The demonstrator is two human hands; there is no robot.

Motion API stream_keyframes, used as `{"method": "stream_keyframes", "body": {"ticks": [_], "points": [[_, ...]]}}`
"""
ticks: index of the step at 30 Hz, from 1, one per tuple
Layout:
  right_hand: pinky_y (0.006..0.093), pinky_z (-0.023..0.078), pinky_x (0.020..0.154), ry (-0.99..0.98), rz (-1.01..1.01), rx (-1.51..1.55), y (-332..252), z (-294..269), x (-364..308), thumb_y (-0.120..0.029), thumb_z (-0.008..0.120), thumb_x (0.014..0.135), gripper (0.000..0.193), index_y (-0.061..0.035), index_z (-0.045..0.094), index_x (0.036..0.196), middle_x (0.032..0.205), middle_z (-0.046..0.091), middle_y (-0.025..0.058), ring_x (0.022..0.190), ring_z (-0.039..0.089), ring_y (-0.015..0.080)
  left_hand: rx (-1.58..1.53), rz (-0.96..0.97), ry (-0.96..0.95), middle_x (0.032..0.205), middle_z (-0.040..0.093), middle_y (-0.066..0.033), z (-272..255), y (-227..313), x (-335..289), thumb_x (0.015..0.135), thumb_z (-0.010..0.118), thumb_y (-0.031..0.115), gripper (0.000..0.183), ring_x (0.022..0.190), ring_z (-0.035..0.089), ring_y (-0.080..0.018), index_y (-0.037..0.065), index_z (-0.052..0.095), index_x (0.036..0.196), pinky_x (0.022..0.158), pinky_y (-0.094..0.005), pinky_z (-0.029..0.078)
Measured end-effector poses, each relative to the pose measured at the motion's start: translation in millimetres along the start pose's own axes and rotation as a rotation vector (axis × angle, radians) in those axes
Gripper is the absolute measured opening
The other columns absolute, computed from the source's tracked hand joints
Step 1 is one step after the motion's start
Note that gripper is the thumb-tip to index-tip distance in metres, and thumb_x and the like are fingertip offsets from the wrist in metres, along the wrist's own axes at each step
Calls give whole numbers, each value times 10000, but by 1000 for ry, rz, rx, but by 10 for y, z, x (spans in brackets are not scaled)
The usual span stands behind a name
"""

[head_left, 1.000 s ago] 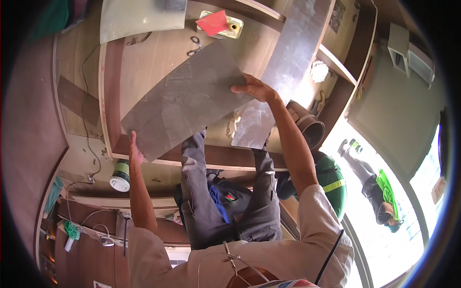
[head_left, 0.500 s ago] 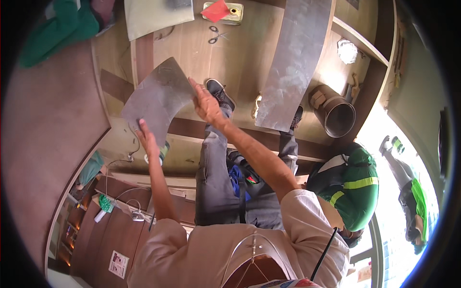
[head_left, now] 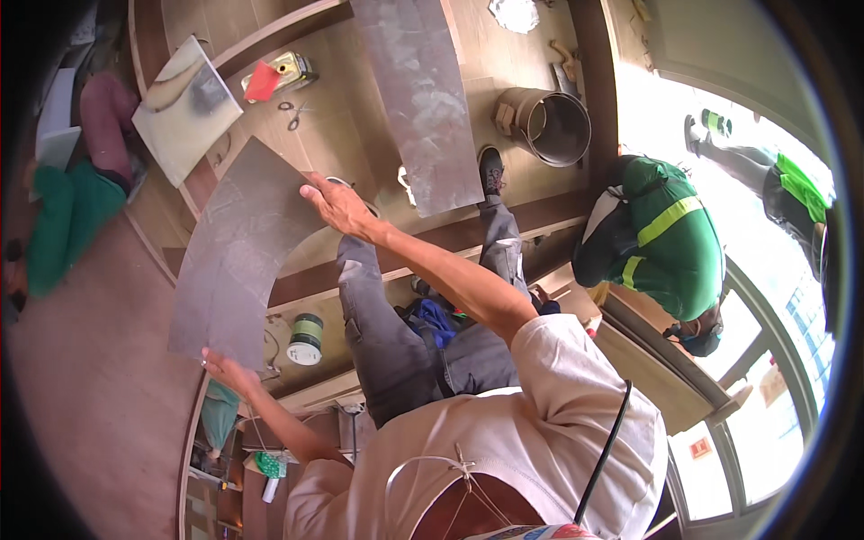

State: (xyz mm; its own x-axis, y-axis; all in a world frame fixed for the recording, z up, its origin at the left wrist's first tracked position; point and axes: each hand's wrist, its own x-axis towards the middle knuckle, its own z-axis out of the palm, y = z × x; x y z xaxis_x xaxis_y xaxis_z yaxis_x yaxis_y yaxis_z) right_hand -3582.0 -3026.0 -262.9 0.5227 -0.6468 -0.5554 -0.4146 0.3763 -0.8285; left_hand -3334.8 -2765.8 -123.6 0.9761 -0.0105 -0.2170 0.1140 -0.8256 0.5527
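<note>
The right hand [head_left: 345, 209] pinches the upper right edge of a flat brown-grey sheet [head_left: 238, 243], thumb against fingers, and the left hand [head_left: 229, 371] pinches the same sheet at its bottom edge. The sheet is held up in front of the person, off to the left, slanting down from the right hand to the left one, with a curve along its inner side. Below it, near the left hand, stands a green and white tub [head_left: 306, 339]. Beyond the right hand, a pair of scissors [head_left: 292, 115] lies on the wooden boards [head_left: 342, 108]. Just past the scissors is a yellowish tin [head_left: 290, 70] with a red piece [head_left: 263, 81] against it, and left of these lies a pale, stained panel [head_left: 186, 112]. To the right, a long grey strip [head_left: 418, 99] runs across the boards, its near end beside the person's shoe [head_left: 492, 171]. Farther right lies a brown roll [head_left: 558, 130], its open end showing. At the top edge sits a crumpled silvery thing [head_left: 515, 13], perhaps foil. A co-worker [head_left: 675, 225] in green with yellow bands bends down at the right; another person [head_left: 76, 225], in teal, is at the far left.
</note>
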Motion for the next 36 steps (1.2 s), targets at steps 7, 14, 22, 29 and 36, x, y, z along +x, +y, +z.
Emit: {"method": "stream_keyframes", "body": {"ticks": [7,14,22,29,36], "points": [[494,480,891,111,-114,-210,201,-151,431,-414,623,920,526,-112,470,1323,1071,656,250,1014,621,432,-256,14,-162,1487,403,-168,-1034,172,99,946,642,401,753,1302,451,-273,-7,319,1490,1100,-403,362],[513,417,1044,-216,-582,-286,-1049,447,-299,-447,718,851,724,-112,440,1429,1468,402,195,1322,427,416,-584,-200,-177,1305,555,-134,-1286,362,-548,939,648,341,545,1143,578,-280,48,441,1350,990,-441,475],[479,391,1089,-705,-185,-56,-2070,1043,-1346,-552,681,840,838,-46,404,1447,1384,490,271,1263,505,426,-522,99,2,1277,587,-196,-25,704,-1560,984,571,235,462,1110,600,-280,-52,468,1331,917,-397,473],[443,519,859,-540,-706,-718,-2414,986,-1230,-241,571,915,428,-39,562,1292,1057,670,249,987,659,390,-842,228,-197,1350,546,-161,247,998,-1917,991,527,113,477,1180,587,-257,48,366,1435,957,-351,462],[415,534,651,-193,-936,-1090,-3625,749,-1718,-319,619,937,256,-116,625,1093,823,689,166,751,680,373,-1098,-293,-95,1236,492,-36,288,261,-1392,974,562,388,508,1032,510,-155,177,419,1414,840,-319,453]]}}
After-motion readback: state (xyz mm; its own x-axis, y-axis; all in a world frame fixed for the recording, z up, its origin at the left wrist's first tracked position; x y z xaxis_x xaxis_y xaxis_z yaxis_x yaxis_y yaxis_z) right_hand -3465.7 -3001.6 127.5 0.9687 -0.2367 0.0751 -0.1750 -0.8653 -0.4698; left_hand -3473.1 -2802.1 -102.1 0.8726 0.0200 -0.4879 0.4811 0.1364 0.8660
